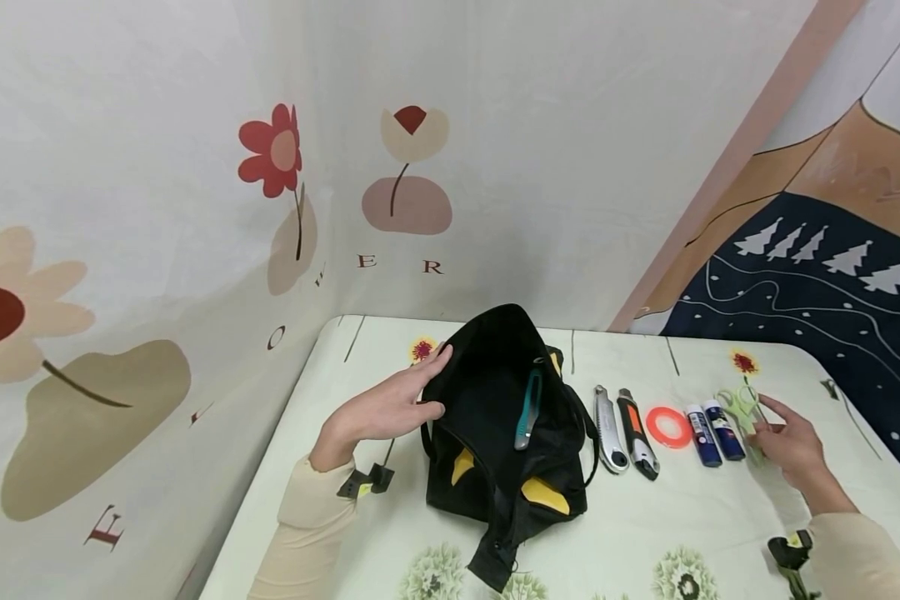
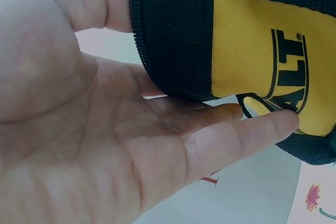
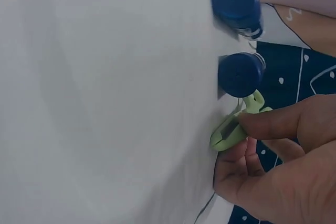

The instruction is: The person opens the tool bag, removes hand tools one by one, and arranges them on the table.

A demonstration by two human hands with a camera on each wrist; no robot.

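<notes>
A black and yellow tool bag (image 1: 480,492) stands on the table with its zippered mouth gaping. My left hand (image 1: 390,404) holds the bag's left rim, its thumb over the edge and its fingers stretched along the yellow side, seen close up in the left wrist view. Inside the mouth, a teal utility knife (image 1: 528,408) lies against the black lining. Far to the right, my right hand (image 1: 791,446) pinches light green scissors (image 3: 229,134) between thumb and fingers, low over the table. Their loop handles point away from me in the head view.
Between bag and scissors lie a grey utility knife (image 1: 609,429), a black and orange utility knife (image 1: 637,433), an orange tape roll (image 1: 650,427) and two blue glue sticks (image 1: 703,437) in a row. A printed cloth wall (image 1: 540,167) rises behind the table.
</notes>
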